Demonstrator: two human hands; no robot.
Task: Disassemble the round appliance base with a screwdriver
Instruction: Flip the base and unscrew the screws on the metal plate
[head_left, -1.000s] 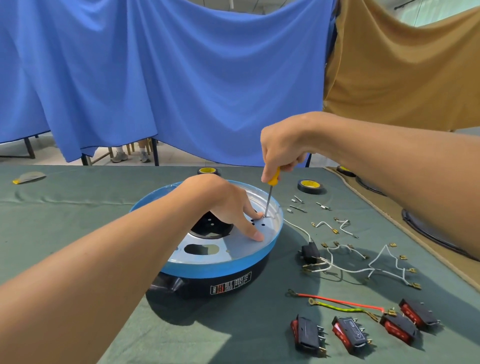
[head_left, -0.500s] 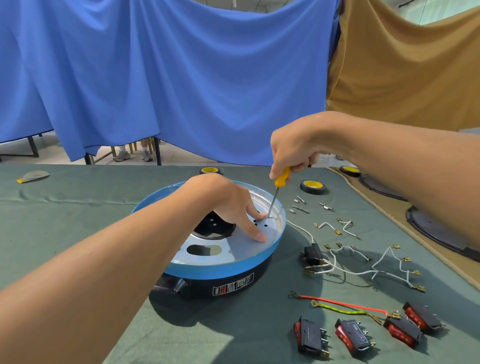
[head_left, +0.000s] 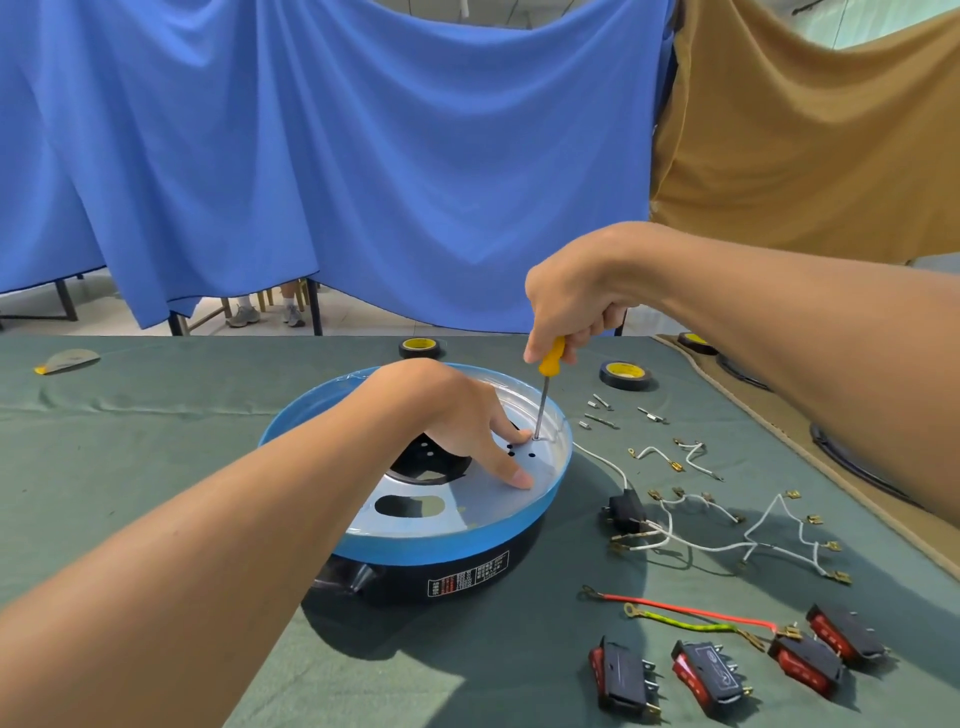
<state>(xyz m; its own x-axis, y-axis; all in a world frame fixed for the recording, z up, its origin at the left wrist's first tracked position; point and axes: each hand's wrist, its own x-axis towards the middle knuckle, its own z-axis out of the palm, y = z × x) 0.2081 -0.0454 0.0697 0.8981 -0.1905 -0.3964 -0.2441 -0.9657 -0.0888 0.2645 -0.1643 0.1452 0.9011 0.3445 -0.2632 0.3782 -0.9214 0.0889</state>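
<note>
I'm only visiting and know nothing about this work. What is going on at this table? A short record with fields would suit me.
Activity: unscrewing a round appliance base
Right hand: grips a yellow-handled screwdriver, tip down on the base's metal plate
Left hand: straight fingers press on the plate beside the tip
Loose parts at right: four red rocker switches, white wires, small metal connectors
Also there: tape rolls
Surface: green cloth
</note>
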